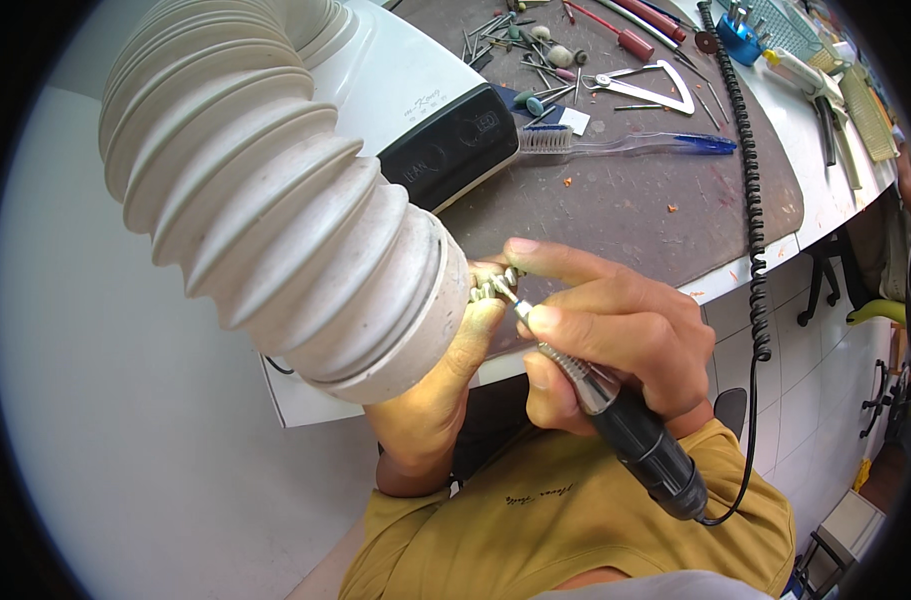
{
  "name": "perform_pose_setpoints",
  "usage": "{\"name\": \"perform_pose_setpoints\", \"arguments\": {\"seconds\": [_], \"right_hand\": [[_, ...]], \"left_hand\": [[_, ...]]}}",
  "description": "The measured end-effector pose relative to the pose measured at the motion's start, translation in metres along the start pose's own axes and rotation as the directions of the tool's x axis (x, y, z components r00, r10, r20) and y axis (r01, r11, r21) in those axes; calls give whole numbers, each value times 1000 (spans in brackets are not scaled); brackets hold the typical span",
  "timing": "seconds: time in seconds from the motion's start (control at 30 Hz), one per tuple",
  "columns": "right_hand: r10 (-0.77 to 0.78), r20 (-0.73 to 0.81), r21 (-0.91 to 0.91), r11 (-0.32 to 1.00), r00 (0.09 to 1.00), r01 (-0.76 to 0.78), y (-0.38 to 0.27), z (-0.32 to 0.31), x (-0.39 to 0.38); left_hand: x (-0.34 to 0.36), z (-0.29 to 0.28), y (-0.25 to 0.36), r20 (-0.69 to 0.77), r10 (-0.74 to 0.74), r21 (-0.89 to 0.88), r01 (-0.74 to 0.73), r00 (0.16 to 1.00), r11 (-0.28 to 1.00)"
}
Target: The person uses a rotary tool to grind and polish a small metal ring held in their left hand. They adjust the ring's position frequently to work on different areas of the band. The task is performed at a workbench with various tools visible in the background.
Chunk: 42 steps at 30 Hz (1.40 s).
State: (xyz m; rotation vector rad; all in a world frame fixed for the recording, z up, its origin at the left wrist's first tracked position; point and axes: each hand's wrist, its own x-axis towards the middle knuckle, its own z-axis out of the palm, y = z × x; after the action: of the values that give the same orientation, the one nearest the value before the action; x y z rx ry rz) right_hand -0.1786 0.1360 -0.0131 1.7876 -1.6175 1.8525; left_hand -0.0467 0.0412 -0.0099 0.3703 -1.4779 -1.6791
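Observation:
My right hand [630,325] grips a black and silver rotary handpiece [643,450] like a pen. Its slim bur tip reaches a small row of metal tooth-shaped caps, which looks like a dental bridge [490,289]. My left hand [430,405] pinches that bridge between thumb and fingers; the wide mouth of a ribbed white suction hose [275,220] hides much of this hand. A right fingertip rests close to the far end of the bridge.
A white machine with a black front panel [445,150] stands beside the hose. On the brown mat [615,215] lie a toothbrush [645,144], a caliper [675,90] and several loose burs [540,65]. A black coiled cord [750,190] hangs over the table's right edge.

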Motion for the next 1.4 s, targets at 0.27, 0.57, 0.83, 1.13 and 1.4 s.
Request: {"name": "perform_pose_setpoints", "arguments": {"seconds": [0.27, 0.57, 0.83, 1.13, 1.4], "right_hand": [[-18, -91, 50, 998, 996, 23, 3, 5, 0], [-10, -95, 44, 999, 995, 14, 3, 5, -1], [7, -71, 39, 999, 997, -4, 0, 3, 0], [5, -49, 49, 999, 999, -2, 0, 2, 1], [4, -49, 57, 998, 999, -1, 1, 2, 2]], "left_hand": [[0, 2, -3, -8, 50, -21, -50, 999, 999], [0, 3, -3, -20, 44, -20, -45, 999, 999], [1, 4, -1, -16, 61, 20, -60, 998, 998], [1, 7, 1, -39, 39, 29, -38, 998, 999], [0, 7, 2, -37, 36, 21, -35, 999, 999]]}}
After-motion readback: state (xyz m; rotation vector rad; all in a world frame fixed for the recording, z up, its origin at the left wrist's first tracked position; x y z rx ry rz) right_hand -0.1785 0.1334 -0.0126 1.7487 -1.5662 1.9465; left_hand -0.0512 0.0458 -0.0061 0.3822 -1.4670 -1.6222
